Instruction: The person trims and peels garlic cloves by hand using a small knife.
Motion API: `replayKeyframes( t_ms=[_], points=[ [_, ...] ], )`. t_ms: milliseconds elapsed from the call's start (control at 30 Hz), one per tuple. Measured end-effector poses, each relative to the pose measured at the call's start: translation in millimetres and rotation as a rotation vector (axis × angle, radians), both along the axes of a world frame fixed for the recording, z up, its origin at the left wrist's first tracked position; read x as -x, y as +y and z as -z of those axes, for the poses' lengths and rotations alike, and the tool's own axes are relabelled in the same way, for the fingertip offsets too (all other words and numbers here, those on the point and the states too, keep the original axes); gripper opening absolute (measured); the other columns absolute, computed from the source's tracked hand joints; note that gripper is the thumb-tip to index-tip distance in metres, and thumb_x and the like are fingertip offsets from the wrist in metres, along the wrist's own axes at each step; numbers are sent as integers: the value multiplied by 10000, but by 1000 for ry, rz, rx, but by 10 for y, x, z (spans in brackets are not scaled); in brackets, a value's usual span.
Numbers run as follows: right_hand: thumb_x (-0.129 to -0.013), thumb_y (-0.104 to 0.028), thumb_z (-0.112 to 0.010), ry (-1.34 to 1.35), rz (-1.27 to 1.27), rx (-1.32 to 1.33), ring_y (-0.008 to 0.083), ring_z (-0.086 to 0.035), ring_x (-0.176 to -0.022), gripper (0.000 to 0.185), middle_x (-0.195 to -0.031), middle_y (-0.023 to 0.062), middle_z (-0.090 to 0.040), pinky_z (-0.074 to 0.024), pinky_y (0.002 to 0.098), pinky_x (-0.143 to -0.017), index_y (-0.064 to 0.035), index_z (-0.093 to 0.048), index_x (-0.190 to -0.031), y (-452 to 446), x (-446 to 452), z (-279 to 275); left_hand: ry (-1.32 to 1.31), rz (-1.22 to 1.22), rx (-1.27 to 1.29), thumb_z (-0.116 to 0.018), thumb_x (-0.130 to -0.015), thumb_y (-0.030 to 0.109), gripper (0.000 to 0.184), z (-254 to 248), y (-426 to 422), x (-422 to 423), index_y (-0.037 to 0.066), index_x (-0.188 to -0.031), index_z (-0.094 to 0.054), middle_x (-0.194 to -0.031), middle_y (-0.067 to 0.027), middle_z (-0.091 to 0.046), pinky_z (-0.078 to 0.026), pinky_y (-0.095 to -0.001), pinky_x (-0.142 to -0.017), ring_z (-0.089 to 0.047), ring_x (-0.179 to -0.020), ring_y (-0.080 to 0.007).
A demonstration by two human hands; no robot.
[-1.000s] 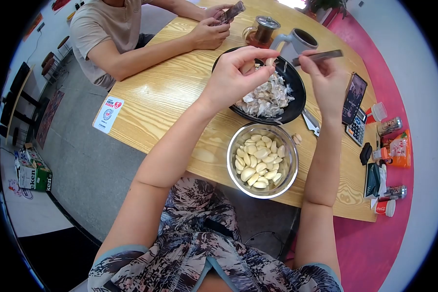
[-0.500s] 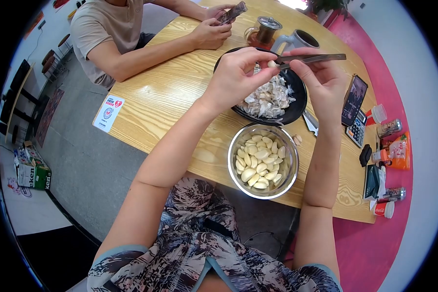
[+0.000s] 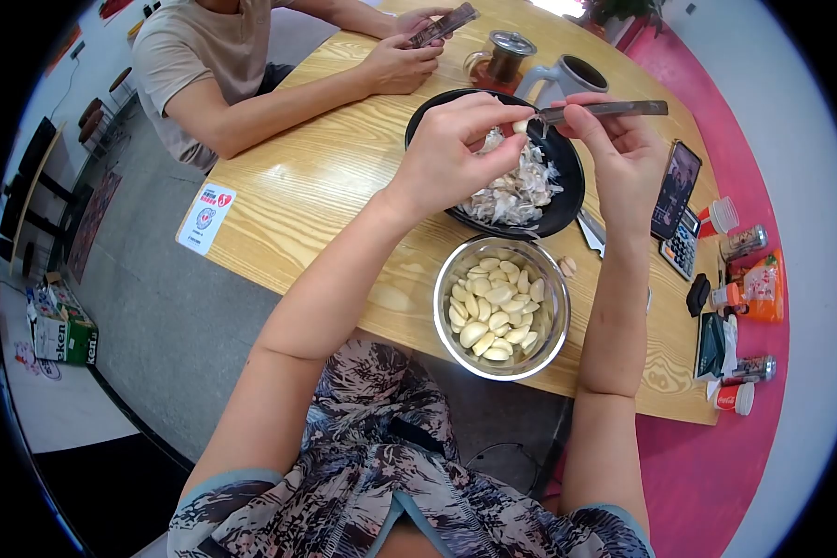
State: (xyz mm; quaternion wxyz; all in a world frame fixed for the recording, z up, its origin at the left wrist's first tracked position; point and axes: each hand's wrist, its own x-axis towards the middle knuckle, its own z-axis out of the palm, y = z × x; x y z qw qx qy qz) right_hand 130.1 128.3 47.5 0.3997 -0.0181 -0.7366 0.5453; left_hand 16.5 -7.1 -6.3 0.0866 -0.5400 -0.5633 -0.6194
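Observation:
My left hand (image 3: 451, 149) pinches a small garlic clove (image 3: 522, 126) between thumb and fingers, above a black bowl (image 3: 569, 206). Metal tweezers (image 3: 628, 109) are gripped in my right hand (image 3: 618, 153), their tips beside the clove with a wisp of skin there. Papery garlic skins (image 3: 511, 195) lie in the black bowl under my hands. Closer to me, a steel bowl (image 3: 448, 342) holds many peeled garlic cloves (image 3: 495, 307). To its right, a few small garlic pieces (image 3: 567, 267) rest on the table.
A knife (image 3: 591, 232) lies right of the black bowl. Behind it stand a grey mug (image 3: 553, 84) and a glass teapot (image 3: 510, 60). A propped phone (image 3: 676, 191), a calculator (image 3: 681, 246) and cups line the right edge. Another person (image 3: 223, 84) holds a phone at the left.
The tweezers' two prongs were spread apart and have now come together, with a shred of skin at the tips. My hands stay in nearly the same place.

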Motion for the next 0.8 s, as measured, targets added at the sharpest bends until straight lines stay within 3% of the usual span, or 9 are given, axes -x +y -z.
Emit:
replayKeyframes(
  t_ms=[100,167,267,500,600,667,800],
  points=[
    [-855,-3,-656,7,24,1,115,-645,-761,106,-853,84,-684,-528,229,-721,45,-654,-949,36,17,21,-101,44,4,-648,-842,47,256,0,-10,-13,20,-1095,-673,-823,13,-606,-282,-172,-467,-370,-523,4],
    [-854,-6,-659,-9,73,2,111,-643,-754,107,-844,79,-682,-527,224,-715,43,-656,-948,67,22,32,-371,162,-65,-628,-872,57,241,-3,3,-19,19,-1107,-670,-834,17,-628,-287,-154,-487,-378,-539,21],
    [-849,-20,-666,-30,81,-37,110,-645,-749,116,-844,71,-684,-521,226,-707,31,-661,-953,139,48,73,-505,168,-34,-619,-895,90,236,-60,-54,19,24,-1115,-669,-836,16,-657,-293,-141,-497,-385,-554,35],
    [-842,-48,-672,-227,140,-247,112,-651,-772,133,-842,59,-688,-506,233,-711,6,-662,-964,240,122,216,-586,231,-98,-613,-905,134,248,-57,-26,67,34,-1127,-663,-825,14,-676,-277,-132,-474,-368,-535,34],
    [-848,-23,-662,-103,75,-116,121,-652,-811,145,-879,75,-689,-506,234,-744,10,-650,-988,99,93,115,-599,254,-93,-624,-903,145,258,-55,-15,68,38,-1135,-658,-824,12,-675,-265,-131,-465,-359,-527,32],
    [-850,5,-655,120,13,-23,132,-649,-847,161,-929,98,-687,-507,239,-779,21,-635,-1009,-12,68,37,-561,252,-80,-629,-905,151,240,-46,1,67,35,-1112,-665,-838,5,-682,-257,-133,-462,-354,-529,36],
    [-850,23,-652,117,-124,15,139,-645,-870,161,-964,116,-683,-508,242,-800,35,-628,-1009,-94,80,67,-530,243,-10,-628,-907,135,223,-58,-18,26,21,-1097,-657,-856,-11,-691,-295,-128,-481,-422,-561,37]
  ],
)
